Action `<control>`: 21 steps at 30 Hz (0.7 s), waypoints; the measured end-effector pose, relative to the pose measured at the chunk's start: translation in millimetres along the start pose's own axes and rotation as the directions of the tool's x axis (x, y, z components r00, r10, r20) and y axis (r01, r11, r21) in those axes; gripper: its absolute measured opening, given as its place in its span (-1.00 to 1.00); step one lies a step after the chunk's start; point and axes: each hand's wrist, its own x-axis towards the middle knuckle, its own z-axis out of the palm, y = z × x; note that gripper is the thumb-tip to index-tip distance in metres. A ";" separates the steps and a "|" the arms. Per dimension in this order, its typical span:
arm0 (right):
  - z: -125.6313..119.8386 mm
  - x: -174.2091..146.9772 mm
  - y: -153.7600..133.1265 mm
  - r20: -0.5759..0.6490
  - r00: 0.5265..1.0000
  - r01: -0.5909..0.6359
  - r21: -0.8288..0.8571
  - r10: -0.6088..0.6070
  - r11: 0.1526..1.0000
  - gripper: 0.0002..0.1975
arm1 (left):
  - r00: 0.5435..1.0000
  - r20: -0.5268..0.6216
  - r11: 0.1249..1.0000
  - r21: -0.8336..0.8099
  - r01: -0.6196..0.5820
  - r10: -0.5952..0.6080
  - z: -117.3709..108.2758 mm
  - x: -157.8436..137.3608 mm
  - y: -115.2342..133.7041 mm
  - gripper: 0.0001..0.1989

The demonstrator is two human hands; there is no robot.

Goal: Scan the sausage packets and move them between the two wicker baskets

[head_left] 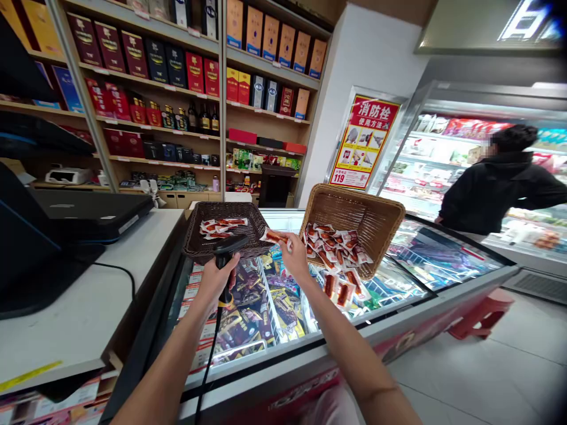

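Observation:
My left hand (216, 278) is wrapped round the grip of a black barcode scanner (231, 243), its cord hanging down. Between the fingers of my right hand (294, 255) is a wrapped sausage (274, 236), held by the right edge of a dark woven basket (192, 236). Several similar packets (224, 224) lie inside that basket. To the right, a tan wicker basket (385, 236) is tilted on its side, with many sausage packets (332, 242) in it. A few more packets (344, 292) have spilled onto the freezer glass in front of its rim.
Both baskets rest on a glass-topped chest freezer (287, 348). A white counter (150, 254) with checkout equipment stands at left. Shelves of boxed bottles (175, 59) line the back wall. A person in black (491, 189) stands by the lit fridge; a red stool (482, 316) is at right.

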 end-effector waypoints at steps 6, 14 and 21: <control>-6.8 -43.6 16.8 -0.213 0.976 -0.022 0.111 0.045 0.994 -0.74 | 0.986 0.166 0.999 0.044 0.007 -0.014 12.3 -10.6 -1.1 -0.49; -7.0 -43.8 17.0 -0.211 0.976 -0.022 0.146 0.052 0.989 -0.73 | 0.971 0.238 0.995 0.097 0.003 -0.026 15.8 -16.2 -0.7 -0.50; -7.2 -43.9 18.7 -0.222 0.975 0.007 0.120 0.020 0.993 -0.73 | 0.968 0.251 0.994 0.106 -0.006 -0.021 16.5 -18.2 3.4 -0.51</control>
